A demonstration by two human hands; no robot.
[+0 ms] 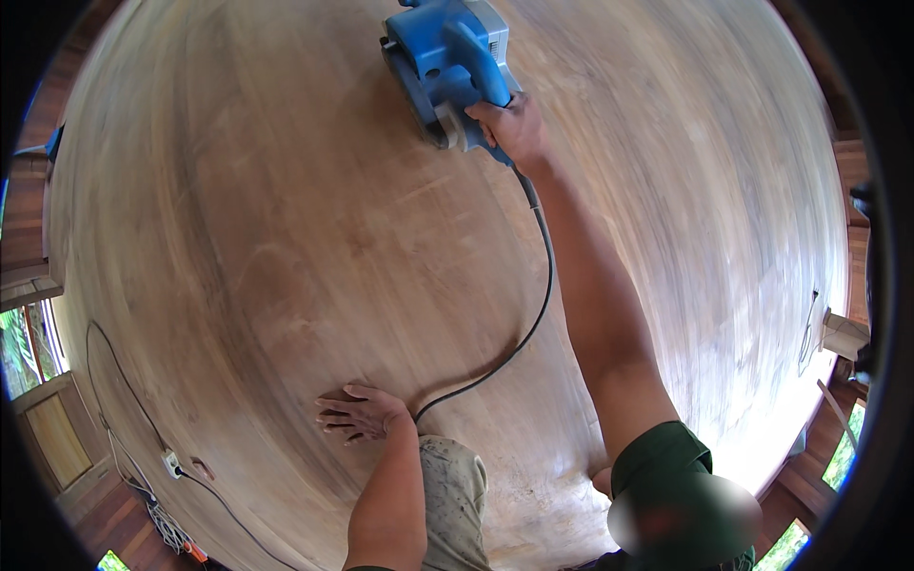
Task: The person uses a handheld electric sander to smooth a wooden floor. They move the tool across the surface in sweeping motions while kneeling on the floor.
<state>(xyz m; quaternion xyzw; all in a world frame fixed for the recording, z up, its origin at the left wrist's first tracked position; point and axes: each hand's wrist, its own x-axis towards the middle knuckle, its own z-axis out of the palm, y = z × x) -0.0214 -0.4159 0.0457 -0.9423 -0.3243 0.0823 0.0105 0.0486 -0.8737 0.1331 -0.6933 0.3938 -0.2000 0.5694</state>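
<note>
My right hand is wrapped round the handle of a blue power sander on the wooden floor at the top of the head view. A black cord runs from the sander's rear down past my left hand, which rests flat on the boards with fingers spread and nothing held. My knee, in stained trousers, is just right of that hand.
At the lower left, a white socket joins cords, with coiled cable below. A thin cord lies at the right. Wooden panels and openings showing greenery line both sides; a blue object stands at the far left.
</note>
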